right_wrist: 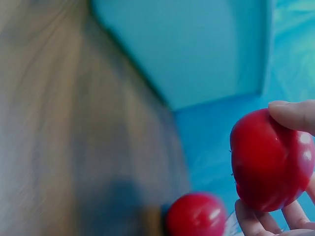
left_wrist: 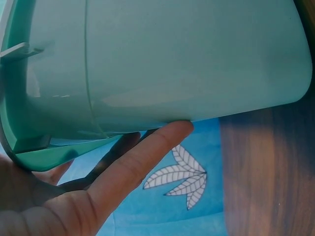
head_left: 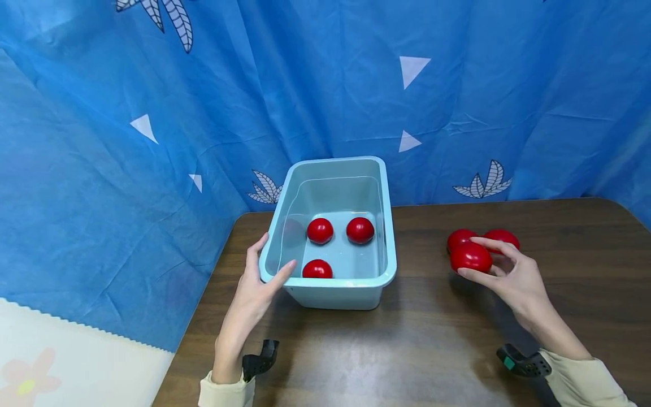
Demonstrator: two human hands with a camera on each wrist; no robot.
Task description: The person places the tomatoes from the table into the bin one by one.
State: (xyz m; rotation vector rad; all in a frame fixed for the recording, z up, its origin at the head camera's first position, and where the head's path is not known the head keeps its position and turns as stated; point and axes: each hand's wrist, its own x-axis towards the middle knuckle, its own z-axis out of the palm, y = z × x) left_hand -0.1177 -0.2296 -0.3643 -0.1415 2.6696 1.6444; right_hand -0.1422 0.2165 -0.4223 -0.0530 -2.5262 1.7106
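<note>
My right hand point(head_left: 519, 277) holds a red tomato point(head_left: 471, 258) between thumb and fingers, above the right side of the table. Glossy and slightly lobed, the same tomato point(right_wrist: 270, 160) shows large in the right wrist view. Two more tomatoes lie just behind it, a left one point(head_left: 460, 237) and a right one point(head_left: 503, 238). At the near left corner of a light blue plastic tub point(head_left: 330, 295), my left hand point(head_left: 256, 291) grips the rim, thumb over the edge. Its fingers point(left_wrist: 142, 160) lie along the outside wall in the left wrist view. Inside the tub are three tomatoes point(head_left: 320, 230).
The dark wooden table point(head_left: 417, 350) carries the tub left of centre. Behind it hangs a blue curtain point(head_left: 325, 85) with leaf and triangle prints. A pale cloth point(head_left: 76, 350) with a flower print is at the lower left. Each wrist wears a black strap device point(head_left: 524, 360).
</note>
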